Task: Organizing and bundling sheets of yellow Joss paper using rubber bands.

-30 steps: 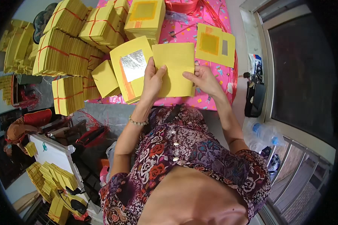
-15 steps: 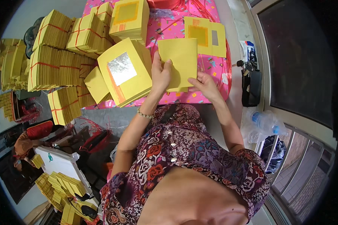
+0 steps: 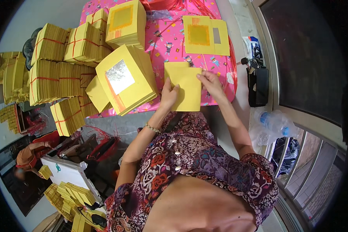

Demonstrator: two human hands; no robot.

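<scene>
Plain yellow paper (image 3: 188,91) is held low over the near edge of the pink table, between my two hands. My left hand (image 3: 169,95) grips its left edge, thumb in front and the other fingers mostly hidden. At the upper right edge, my right hand (image 3: 212,86) pinches it between thumb and fingers. A second yellow layer (image 3: 176,66) sticks up behind its top left; whether it is a fold or another sheet I cannot tell. Just left of my left hand stands a thick stack of yellow paper (image 3: 143,75) with a silver square (image 3: 120,77) on top.
Yellow papers with a gold square (image 3: 199,35) and a silver patch lie at the far right of the pink tablecloth (image 3: 168,34). Bundles tied with red string (image 3: 46,79) are piled on the left. A black case (image 3: 258,88) lies by the window. Another person (image 3: 31,154) works at lower left.
Both hands have brought the yellow paper down toward me, and its second layer now shows above the top edge. My right hand has shifted up along the right edge.
</scene>
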